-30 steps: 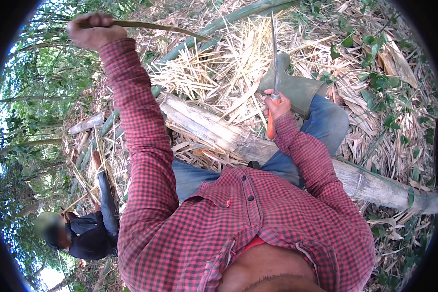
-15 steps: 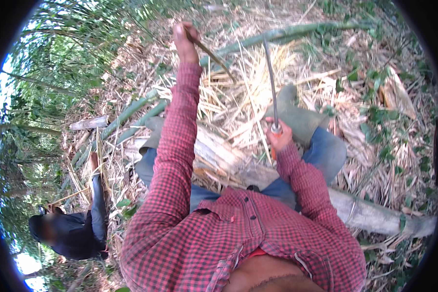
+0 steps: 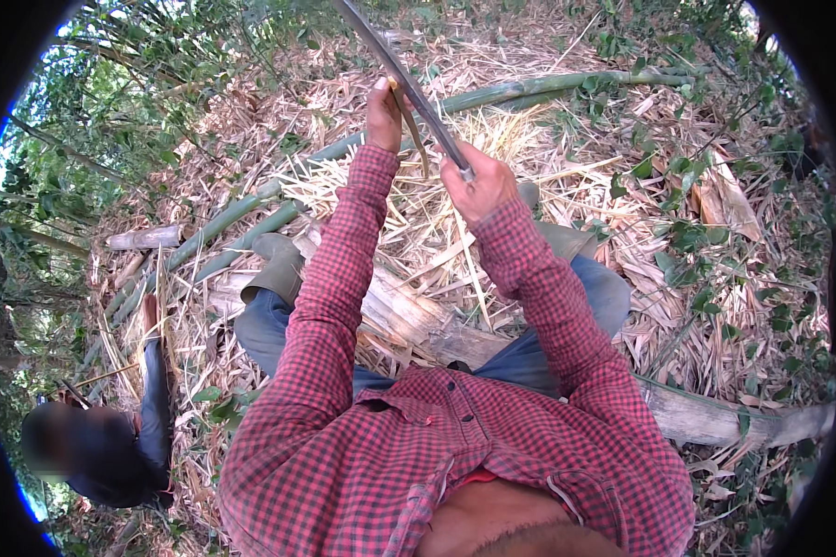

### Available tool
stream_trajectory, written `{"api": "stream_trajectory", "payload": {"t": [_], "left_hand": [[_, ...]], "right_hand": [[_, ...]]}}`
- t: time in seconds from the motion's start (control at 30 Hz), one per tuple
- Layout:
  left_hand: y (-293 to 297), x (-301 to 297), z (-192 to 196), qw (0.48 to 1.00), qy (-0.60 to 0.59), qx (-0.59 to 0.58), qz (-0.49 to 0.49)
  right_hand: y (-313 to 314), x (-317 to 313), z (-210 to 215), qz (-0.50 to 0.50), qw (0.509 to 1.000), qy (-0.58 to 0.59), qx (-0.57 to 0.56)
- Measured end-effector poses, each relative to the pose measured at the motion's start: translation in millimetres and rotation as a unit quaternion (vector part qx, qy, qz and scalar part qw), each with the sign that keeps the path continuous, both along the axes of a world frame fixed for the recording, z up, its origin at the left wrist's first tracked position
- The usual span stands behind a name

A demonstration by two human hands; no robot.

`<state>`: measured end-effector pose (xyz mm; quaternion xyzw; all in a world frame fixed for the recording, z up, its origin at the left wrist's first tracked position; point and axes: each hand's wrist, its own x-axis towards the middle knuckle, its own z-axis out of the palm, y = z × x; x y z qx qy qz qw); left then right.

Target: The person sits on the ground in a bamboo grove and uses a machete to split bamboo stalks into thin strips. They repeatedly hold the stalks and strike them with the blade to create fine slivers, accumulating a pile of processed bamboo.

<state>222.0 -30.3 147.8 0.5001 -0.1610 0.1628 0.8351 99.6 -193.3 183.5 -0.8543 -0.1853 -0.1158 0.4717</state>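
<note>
My left hand (image 3: 384, 119) is raised ahead of me, fingers closed on the top of a short bamboo strip (image 3: 412, 135) whose lower end hangs down. Held in my right hand (image 3: 481, 184) is a machete (image 3: 397, 68), its long narrow blade slanting up and left past the strip. The blade crosses close to the fingers of my left hand; whether it touches the strip I cannot tell. My right fist hides the handle.
Pale shavings (image 3: 502, 139) lie between my boots. A green bamboo pole (image 3: 529, 88) stretches beyond my hands. Under me runs a thick dry log (image 3: 697, 415). A person in dark clothes (image 3: 111, 455) sits at the left. Leafy plants (image 3: 697, 269) grow at the right.
My right hand has moved up and left, bringing the machete from beside my right knee to the bamboo strip. My left hand has come slightly down and right, with the strip turned more upright.
</note>
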Motion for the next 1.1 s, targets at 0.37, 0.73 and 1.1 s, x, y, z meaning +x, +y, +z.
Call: {"api": "stream_trajectory", "payload": {"t": [0.37,0.73,1.1], "left_hand": [[-20.5,-12.3,-0.6,0.993,0.000,0.108,0.043],[-28.6,-10.9,-0.9,0.992,0.000,0.116,0.041],[-29.4,-4.2,14.7,0.954,-0.073,0.164,0.241]], "right_hand": [[1.5,19.7,-0.8,-0.050,0.999,0.002,-0.005],[-9.2,14.7,8.2,-0.053,0.997,0.042,-0.040],[-9.8,22.2,13.2,-0.077,0.990,0.076,-0.092]]}}
